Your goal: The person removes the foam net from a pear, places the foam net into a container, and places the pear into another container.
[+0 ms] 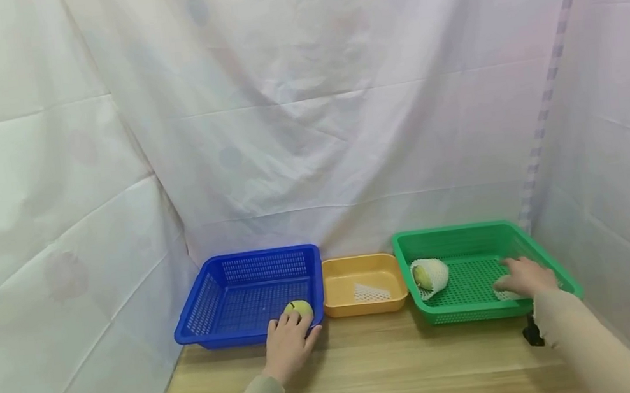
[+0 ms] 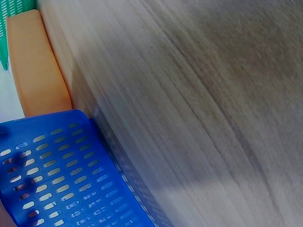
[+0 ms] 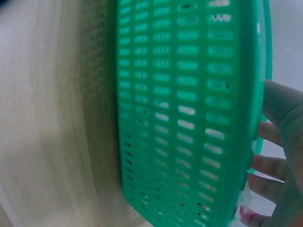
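Note:
A yellow-green pear (image 1: 299, 307) with a dark stem sits at the front right corner of the blue basket (image 1: 194, 321). My left hand (image 1: 289, 345) holds it, fingers over its near side and thumb to the right. In the left wrist view the basket's slotted wall hides most of that hand. Over the right side of the green basket (image 1: 460, 317), my right hand (image 1: 528, 276) reaches in with fingers spread. Beneath it is a white foam net (image 1: 506, 295), mostly covered; its contents are hidden. Another pear (image 1: 423, 278) lies in a foam sleeve (image 1: 439, 273) at that basket's left.
Between the baskets stands a shallow yellow tray (image 1: 367, 308) with a flat piece of white foam net (image 1: 370, 292) in it. All three containers stand on a wooden table (image 1: 391, 368). White cloth (image 1: 308, 127) hangs behind and at both sides.

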